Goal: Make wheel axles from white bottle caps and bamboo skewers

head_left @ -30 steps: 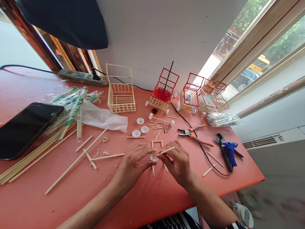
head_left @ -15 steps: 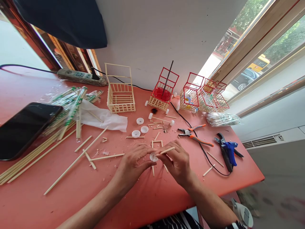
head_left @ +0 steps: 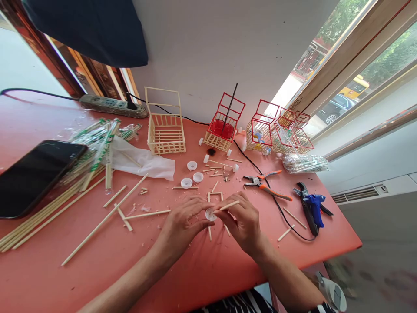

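Between my hands is a white bottle cap (head_left: 210,214), gripped at its left edge by the thumb and fingers of my left hand (head_left: 187,217). My right hand (head_left: 241,217) pinches a short wooden stick (head_left: 230,205), one end of which meets the cap. Beneath them, a small frame of stick pieces (head_left: 215,194) lies on the red table (head_left: 182,274). Three more white caps (head_left: 186,182) lie just beyond my left hand. A thin stick with a white cap on each end (head_left: 220,163) rests farther back.
Pliers (head_left: 260,184) and a blue glue gun (head_left: 314,208) lie at right, with a black cord. Stick-built carts (head_left: 166,134) stand along the wall. Loose sticks (head_left: 104,221), wrapped chopsticks (head_left: 104,148), a phone (head_left: 39,176) and a power strip (head_left: 110,105) occupy the left side.
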Demonstrator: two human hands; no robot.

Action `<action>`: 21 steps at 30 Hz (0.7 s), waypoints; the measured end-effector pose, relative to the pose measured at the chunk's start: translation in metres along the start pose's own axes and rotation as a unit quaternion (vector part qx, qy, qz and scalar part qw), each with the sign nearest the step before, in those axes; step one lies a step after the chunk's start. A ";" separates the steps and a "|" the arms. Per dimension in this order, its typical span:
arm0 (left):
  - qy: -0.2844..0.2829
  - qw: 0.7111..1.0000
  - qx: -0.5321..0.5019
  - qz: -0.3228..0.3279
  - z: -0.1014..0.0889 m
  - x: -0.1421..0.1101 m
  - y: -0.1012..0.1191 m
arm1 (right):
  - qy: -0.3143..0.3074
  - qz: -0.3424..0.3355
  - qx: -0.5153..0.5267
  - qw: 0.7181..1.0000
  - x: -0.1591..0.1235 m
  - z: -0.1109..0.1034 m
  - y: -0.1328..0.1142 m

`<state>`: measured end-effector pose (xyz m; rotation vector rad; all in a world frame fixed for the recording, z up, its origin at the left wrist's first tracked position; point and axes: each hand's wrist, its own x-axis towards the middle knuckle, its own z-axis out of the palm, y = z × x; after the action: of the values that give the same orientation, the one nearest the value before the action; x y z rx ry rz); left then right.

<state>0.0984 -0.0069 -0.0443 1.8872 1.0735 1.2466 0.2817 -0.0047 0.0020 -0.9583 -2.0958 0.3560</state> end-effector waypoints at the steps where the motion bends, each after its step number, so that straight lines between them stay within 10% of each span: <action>1: 0.000 1.000 0.000 0.000 0.000 0.000 0.000 | -0.001 0.000 -0.001 1.000 0.000 0.000 0.000; 21: 0.006 1.000 0.003 -0.001 0.002 0.000 0.000 | 0.001 0.003 0.006 1.000 0.000 0.000 0.000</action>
<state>0.0997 -0.0069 -0.0453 1.8845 1.0865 1.2573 0.2812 -0.0046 0.0023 -0.9577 -2.0870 0.3692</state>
